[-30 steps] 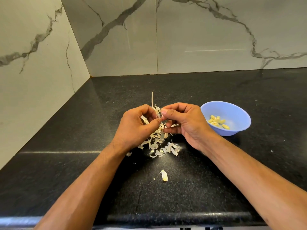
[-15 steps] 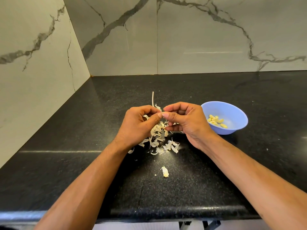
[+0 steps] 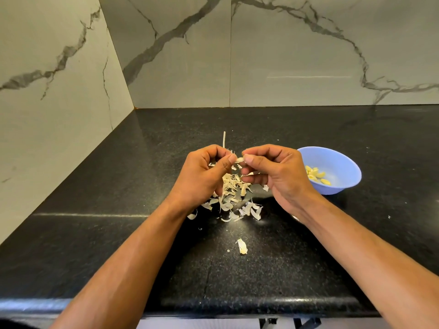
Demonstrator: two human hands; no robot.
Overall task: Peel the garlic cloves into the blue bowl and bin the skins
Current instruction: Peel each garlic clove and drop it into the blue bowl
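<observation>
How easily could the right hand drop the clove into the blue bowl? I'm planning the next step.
Probably easily: the right hand pinches the clove with the left hand, and the blue bowl sits just to its right, open-topped, with nothing between them.

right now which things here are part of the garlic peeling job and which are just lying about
Part of the job:
- small pale garlic clove, pinched between left hand and right hand
- round blue plastic bowl holding peeled yellow cloves
- heap of papery white skins on the black stone counter
- stray skin scrap

Lying about:
- thin dry garlic stalk
- no bin in view
</observation>
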